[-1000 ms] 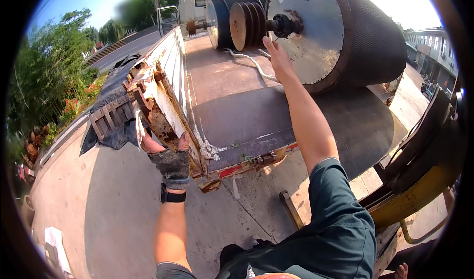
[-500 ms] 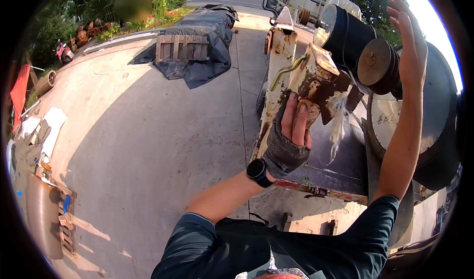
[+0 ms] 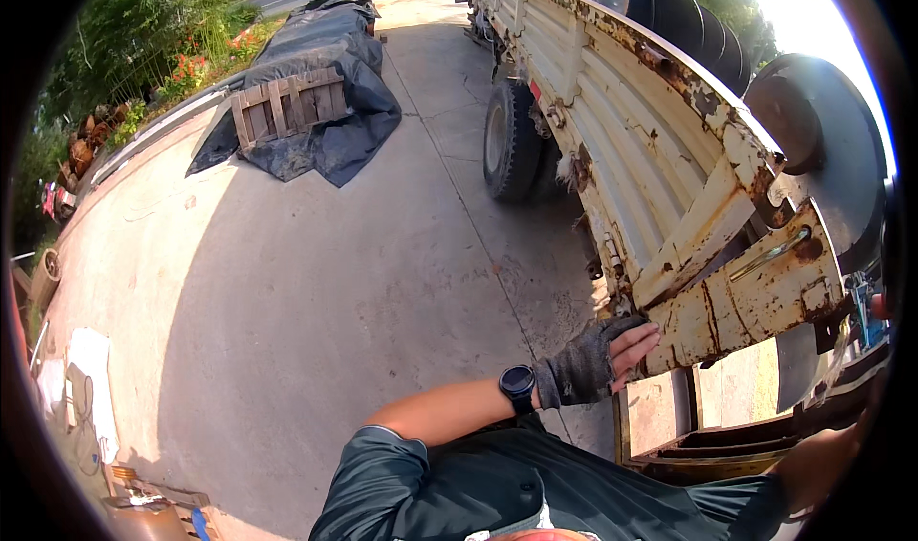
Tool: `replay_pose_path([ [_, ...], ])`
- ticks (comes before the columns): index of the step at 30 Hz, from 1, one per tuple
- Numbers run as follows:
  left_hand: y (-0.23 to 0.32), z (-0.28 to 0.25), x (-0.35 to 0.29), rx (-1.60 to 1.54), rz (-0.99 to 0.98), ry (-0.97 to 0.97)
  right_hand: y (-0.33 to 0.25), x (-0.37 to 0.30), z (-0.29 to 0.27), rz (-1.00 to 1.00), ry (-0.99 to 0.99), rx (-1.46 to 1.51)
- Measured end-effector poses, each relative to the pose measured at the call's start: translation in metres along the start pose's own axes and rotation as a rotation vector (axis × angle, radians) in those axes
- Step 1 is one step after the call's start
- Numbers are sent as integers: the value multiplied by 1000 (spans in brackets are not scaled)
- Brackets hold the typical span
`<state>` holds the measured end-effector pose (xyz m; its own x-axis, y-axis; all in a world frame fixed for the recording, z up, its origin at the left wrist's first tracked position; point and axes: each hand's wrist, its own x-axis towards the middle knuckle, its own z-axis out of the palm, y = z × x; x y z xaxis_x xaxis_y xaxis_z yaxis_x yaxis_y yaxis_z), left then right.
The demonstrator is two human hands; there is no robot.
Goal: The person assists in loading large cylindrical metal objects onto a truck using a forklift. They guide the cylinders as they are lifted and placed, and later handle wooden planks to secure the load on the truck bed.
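My left hand (image 3: 612, 357), in a grey fingerless glove with a black watch at the wrist, is closed at the near lower end of a rusty cream tailgate (image 3: 746, 292). Its bare fingers are bent together against the panel's edge. A metal latch handle (image 3: 773, 252) lies along the tailgate's upper part. Beyond it, the truck's cream side panel (image 3: 641, 110) stands upright, its paint flaking to rust. My right forearm (image 3: 824, 460) reaches to the dark right rim of the picture, where the right hand's fingers cannot be made out.
A truck wheel (image 3: 510, 139) stands under the side panel. Large dark drums (image 3: 813, 158) lie on the truck bed. At the left, a black tarpaulin (image 3: 330, 125) covers a heap, with a wooden pallet (image 3: 287, 109) against it. Beams (image 3: 688, 445) lie close at my right.
My view has swung and shifted along the truck's side. The rusty panel has turned and now hangs lower, with my left hand at its end. My raised right arm has dropped to the right rim.
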<state>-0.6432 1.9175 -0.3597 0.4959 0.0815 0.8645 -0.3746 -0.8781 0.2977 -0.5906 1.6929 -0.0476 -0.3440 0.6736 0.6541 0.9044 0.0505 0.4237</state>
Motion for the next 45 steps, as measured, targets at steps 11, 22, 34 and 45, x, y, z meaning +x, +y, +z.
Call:
replay_pose_path([
  [11, -268, -200, -307, -76, -1248, -1024, -59, 131, 295, 498, 305, 426],
  [22, -505, -476, -485, 53, -2045, -152, 204, 545, 651, 217, 269, -604],
  [34, -1105, -591, 108, 344, -620, -123, 304, 588, 781, 641, -345, -957],
  [45, -1193, -380, 581, 203, 334, 8, 307, 602, 798, 1043, -423, -769],
])
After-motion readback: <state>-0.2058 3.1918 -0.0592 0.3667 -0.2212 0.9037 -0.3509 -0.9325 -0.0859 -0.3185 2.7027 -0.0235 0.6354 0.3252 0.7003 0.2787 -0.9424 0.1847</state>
